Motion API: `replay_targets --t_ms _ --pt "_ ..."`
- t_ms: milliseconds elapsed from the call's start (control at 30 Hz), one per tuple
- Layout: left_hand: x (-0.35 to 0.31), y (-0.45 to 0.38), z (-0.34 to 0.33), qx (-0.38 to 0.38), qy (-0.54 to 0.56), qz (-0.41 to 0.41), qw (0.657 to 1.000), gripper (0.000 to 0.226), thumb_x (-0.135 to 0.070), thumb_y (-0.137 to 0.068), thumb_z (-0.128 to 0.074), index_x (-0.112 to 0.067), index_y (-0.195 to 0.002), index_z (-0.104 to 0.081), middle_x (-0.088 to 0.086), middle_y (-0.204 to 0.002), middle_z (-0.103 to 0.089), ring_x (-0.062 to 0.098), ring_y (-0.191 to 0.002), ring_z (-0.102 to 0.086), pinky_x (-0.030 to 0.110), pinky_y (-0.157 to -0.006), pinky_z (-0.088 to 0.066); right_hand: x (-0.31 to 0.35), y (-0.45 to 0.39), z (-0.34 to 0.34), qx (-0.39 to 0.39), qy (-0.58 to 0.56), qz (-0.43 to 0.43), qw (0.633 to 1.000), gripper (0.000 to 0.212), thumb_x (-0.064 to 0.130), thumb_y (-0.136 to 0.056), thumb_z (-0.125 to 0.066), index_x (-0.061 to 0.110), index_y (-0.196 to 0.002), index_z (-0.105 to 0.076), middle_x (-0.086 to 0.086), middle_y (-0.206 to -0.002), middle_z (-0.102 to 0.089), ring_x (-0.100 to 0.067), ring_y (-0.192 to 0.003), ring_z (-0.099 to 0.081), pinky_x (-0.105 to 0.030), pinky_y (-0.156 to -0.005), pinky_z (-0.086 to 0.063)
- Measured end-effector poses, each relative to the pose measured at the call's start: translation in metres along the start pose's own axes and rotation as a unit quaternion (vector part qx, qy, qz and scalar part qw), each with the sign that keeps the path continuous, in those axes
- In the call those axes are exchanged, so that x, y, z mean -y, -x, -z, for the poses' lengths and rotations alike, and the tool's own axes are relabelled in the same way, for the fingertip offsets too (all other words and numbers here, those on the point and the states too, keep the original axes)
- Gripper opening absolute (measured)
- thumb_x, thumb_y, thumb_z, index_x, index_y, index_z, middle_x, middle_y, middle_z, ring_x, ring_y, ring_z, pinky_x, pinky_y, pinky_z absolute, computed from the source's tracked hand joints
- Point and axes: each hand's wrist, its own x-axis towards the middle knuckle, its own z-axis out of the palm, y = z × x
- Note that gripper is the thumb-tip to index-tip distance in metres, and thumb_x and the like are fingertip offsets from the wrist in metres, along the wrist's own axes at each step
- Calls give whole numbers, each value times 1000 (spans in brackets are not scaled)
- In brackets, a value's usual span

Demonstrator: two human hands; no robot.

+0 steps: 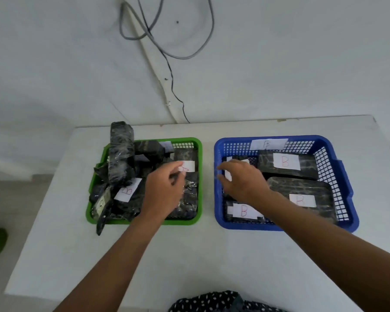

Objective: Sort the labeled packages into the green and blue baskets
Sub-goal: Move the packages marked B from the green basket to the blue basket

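Left hand over green basket, fingertips together, grip unclear; right hand spread, empty, over blue basket. Packs look film-slick, stiff: take yours by long edges.

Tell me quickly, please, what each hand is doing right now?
Left hand: over the green basket, fingers pinched together; whether they hold anything cannot be told.
Right hand: open, fingers spread over the blue basket, holding nothing.

Both hands outstretched — fingers loosely curled
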Motion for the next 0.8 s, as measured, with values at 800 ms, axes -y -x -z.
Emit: replay_targets --t_ms 800 --pt "63 21 63 -4 21 38 999 45 -54 -100 -43 -20 -88 -72 -5 -77 -69 10 -77 -66 23 -71 -53 121 -21 -11 -30 -192 128 973 28 14 -77 -82 22 -98 -66 4 -99 -59 -17 -89 -60 -36 -80 -54"
